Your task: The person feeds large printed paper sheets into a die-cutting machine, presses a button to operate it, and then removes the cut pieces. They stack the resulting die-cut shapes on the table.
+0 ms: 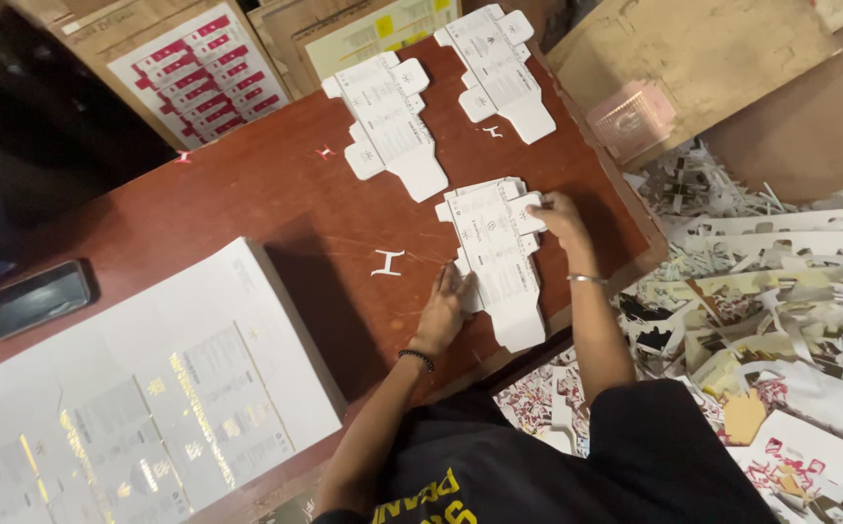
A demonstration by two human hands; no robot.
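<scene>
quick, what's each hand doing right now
Left hand: open, fingers flat against the near edge of the stack of white die-cut carton blanks.
Right hand: open, fingers resting on the far side of the same stack; grips nothing.

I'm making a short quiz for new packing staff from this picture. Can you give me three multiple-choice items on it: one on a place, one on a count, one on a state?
1. Where does the phone lie?
A. On the table's edge, beside the big printed sheets
B. On the floor among the paper scraps
C. Under the person's hands

2. How many stacks of white box cutouts are on the table?
A. One
B. Three
C. Six

3. What are the hands doing?
A. Both are in the air
B. Both rest on the nearest cutout stack
C. One holds the phone

Answers:
1 A, the dark phone sits by the sheets.
2 B, two stacks lie farther off and one lies under the hands.
3 B, the left hand and right hand press its two sides.
</scene>
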